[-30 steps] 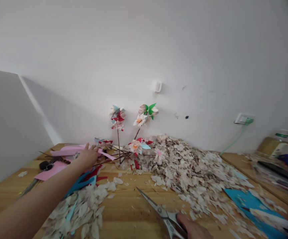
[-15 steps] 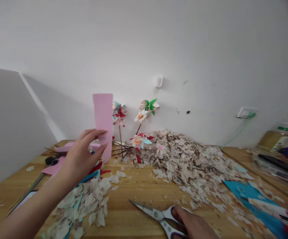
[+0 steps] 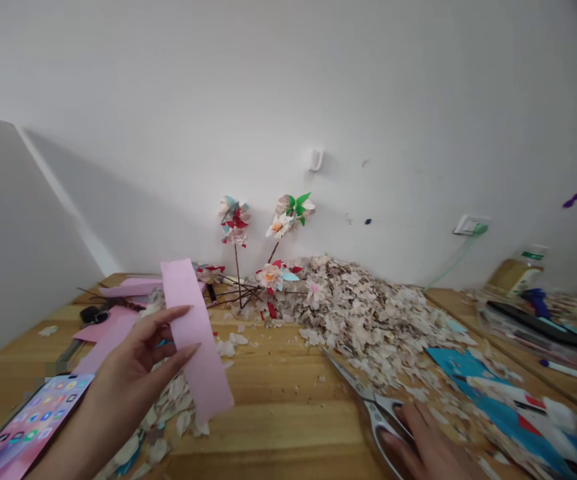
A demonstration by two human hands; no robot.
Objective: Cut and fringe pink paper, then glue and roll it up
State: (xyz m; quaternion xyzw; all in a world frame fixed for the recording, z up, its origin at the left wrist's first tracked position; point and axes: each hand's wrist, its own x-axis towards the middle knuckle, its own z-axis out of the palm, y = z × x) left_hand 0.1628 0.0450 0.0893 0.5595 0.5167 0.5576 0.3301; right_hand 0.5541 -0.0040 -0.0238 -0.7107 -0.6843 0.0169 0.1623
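Well, wooden tabletop (image 3: 278, 427) under paper petals (image 3: 363, 327), white wall (image 3: 268, 120) behind, left fingers (image 3: 161, 319) pinching pink strip (image 3: 203, 373), right fingers (image 3: 418, 427) resting on scissors (image 3: 368, 397)

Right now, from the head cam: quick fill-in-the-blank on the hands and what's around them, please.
1. The left hand holds a ____ paper strip.
2. The right hand rests on a pair of ____.
3. The big pile of pale flakes is banked against the ____.

Missing words: pink; scissors; wall.
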